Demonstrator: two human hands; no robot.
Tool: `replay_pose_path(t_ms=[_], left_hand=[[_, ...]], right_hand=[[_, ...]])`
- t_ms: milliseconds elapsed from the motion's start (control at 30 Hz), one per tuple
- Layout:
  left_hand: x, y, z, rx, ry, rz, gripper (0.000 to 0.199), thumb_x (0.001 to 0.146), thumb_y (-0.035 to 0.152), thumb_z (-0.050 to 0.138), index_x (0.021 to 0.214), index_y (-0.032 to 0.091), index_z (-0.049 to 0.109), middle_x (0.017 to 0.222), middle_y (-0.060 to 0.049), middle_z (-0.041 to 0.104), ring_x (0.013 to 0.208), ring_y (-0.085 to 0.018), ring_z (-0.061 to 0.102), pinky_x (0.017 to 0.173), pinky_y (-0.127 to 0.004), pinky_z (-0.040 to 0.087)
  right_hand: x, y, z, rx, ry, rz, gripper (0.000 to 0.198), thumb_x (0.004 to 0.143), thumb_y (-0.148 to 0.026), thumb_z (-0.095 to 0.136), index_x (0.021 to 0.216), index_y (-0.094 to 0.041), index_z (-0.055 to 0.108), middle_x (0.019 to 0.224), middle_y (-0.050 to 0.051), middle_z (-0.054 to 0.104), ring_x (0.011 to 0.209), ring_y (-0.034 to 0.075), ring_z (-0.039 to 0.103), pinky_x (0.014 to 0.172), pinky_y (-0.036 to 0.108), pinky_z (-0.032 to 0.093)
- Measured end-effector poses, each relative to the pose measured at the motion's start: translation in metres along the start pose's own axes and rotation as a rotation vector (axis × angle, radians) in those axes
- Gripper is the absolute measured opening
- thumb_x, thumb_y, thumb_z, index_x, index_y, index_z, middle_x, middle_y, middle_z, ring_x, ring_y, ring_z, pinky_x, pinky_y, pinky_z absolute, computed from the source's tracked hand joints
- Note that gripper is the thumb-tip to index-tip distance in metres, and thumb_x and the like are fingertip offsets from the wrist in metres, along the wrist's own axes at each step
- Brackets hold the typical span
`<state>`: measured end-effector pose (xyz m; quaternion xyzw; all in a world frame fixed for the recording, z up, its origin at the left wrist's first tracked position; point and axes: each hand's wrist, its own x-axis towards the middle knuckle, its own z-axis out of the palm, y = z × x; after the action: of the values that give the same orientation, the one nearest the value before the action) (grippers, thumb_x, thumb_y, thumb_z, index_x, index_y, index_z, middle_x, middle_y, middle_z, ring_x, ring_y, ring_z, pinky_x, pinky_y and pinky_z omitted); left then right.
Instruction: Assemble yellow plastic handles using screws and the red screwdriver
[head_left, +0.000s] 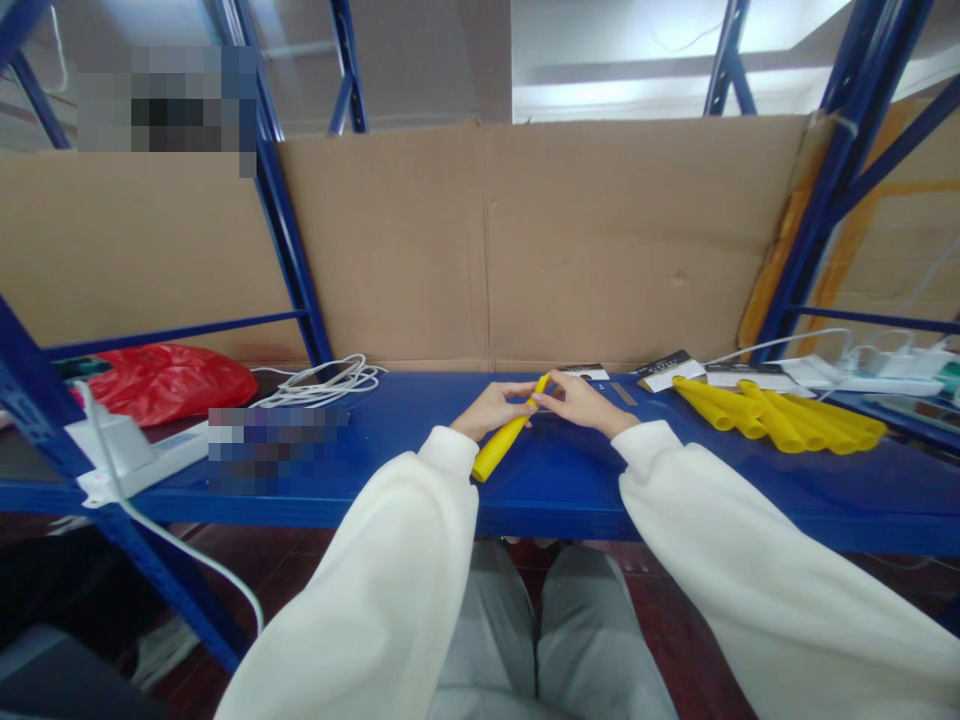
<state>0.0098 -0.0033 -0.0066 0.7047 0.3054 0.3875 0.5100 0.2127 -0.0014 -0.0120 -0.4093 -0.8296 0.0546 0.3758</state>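
A yellow cone [499, 449], narrow and rolled-looking, is held tilted above the blue shelf, its wide open end toward me at the lower left. My left hand [491, 408] closes round its upper part. At the narrow tip, the fingers of my right hand [577, 400] pinch the cone. Several more yellow cones [784, 415] lie fanned out on the shelf to the right, apart from both hands. A small grey strip [624, 394] lies just beyond my right hand.
The blue shelf [405, 440] has a cardboard back wall [585, 240] and blue metal posts. Black-and-white cards [671, 370] lie at the back. At left are a coiled white cable [330, 385], a red plastic bag [176, 382] and a white power strip [161, 455]. Cables and chargers [900, 365] sit far right.
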Motion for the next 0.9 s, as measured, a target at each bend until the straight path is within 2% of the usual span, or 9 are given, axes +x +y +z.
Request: replay_pose_path(t_ms=[167, 333, 467, 600, 700, 767, 833, 900], left_hand=[[0.005, -0.006, 0.000, 0.021, 0.095, -0.022, 0.072, 0.062, 0.009, 0.088, 0.131, 0.017, 0.069, 0.126, -0.013, 0.070, 0.077, -0.015, 0.071, 0.077, -0.031, 0.060], [0.006, -0.003, 0.002, 0.054, 0.129, -0.057, 0.076, 0.068, 0.006, 0.082, 0.140, 0.017, 0.059, 0.131, -0.016, 0.066, 0.065, -0.011, 0.069, 0.060, -0.024, 0.057], [0.004, 0.002, 0.003, 0.125, 0.096, -0.078, 0.070, 0.078, 0.008, 0.075, 0.144, 0.013, 0.054, 0.112, -0.015, 0.072, 0.057, -0.010, 0.067, 0.045, -0.018, 0.048], [0.005, -0.001, 0.004, 0.142, 0.095, -0.014, 0.064, 0.081, 0.011, 0.074, 0.143, 0.012, 0.056, 0.099, -0.010, 0.074, 0.057, -0.011, 0.066, 0.043, -0.017, 0.046], [0.006, -0.005, 0.007, 0.254, 0.150, 0.072, 0.059, 0.087, 0.016, 0.069, 0.145, 0.017, 0.056, 0.095, -0.007, 0.074, 0.058, -0.011, 0.066, 0.049, -0.020, 0.050], [0.006, -0.004, 0.009, 0.431, 0.205, 0.121, 0.052, 0.093, 0.017, 0.062, 0.144, 0.020, 0.058, 0.095, -0.007, 0.075, 0.066, -0.013, 0.069, 0.060, -0.024, 0.056], [0.006, 0.002, 0.014, 0.678, 0.264, 0.146, 0.046, 0.095, 0.016, 0.055, 0.141, 0.022, 0.062, 0.103, -0.008, 0.076, 0.083, -0.019, 0.073, 0.079, -0.030, 0.058], [0.007, 0.010, 0.020, 0.937, 0.290, 0.138, 0.045, 0.095, 0.015, 0.053, 0.138, 0.023, 0.064, 0.113, -0.010, 0.075, 0.105, -0.024, 0.071, 0.096, -0.035, 0.054]], right_hand=[[0.003, 0.010, 0.004, 0.151, 0.107, 0.026, 0.016, 0.088, -0.036, 0.064, 0.091, -0.021, 0.062, 0.085, 0.005, 0.073, 0.078, 0.021, 0.070, 0.074, 0.035, 0.057], [0.009, 0.032, 0.002, 0.248, 0.380, 0.065, 0.026, 0.086, -0.044, 0.065, 0.099, -0.021, 0.064, 0.103, 0.009, 0.074, 0.091, 0.023, 0.071, 0.086, 0.041, 0.058], [0.013, 0.058, -0.003, 0.330, 0.548, 0.164, 0.037, 0.081, -0.050, 0.070, 0.102, -0.020, 0.064, 0.105, 0.011, 0.074, 0.092, 0.025, 0.072, 0.088, 0.044, 0.058], [0.016, 0.073, -0.005, 0.357, 0.597, 0.258, 0.037, 0.076, -0.045, 0.072, 0.101, -0.019, 0.064, 0.106, 0.012, 0.074, 0.094, 0.027, 0.072, 0.094, 0.049, 0.057], [0.016, 0.079, -0.010, 0.377, 0.597, 0.313, 0.034, 0.077, -0.039, 0.070, 0.104, -0.019, 0.063, 0.106, 0.012, 0.074, 0.098, 0.028, 0.073, 0.096, 0.050, 0.056], [0.014, 0.082, -0.017, 0.374, 0.633, 0.324, 0.031, 0.078, -0.036, 0.068, 0.104, -0.020, 0.063, 0.107, 0.013, 0.074, 0.104, 0.029, 0.072, 0.098, 0.050, 0.055], [0.009, 0.086, -0.026, 0.344, 0.678, 0.340, 0.027, 0.080, -0.033, 0.065, 0.103, -0.020, 0.062, 0.108, 0.013, 0.074, 0.108, 0.029, 0.071, 0.099, 0.049, 0.054], [0.002, 0.089, -0.037, 0.284, 0.700, 0.389, 0.024, 0.080, -0.029, 0.062, 0.102, -0.019, 0.063, 0.107, 0.014, 0.074, 0.106, 0.028, 0.071, 0.098, 0.048, 0.055]])
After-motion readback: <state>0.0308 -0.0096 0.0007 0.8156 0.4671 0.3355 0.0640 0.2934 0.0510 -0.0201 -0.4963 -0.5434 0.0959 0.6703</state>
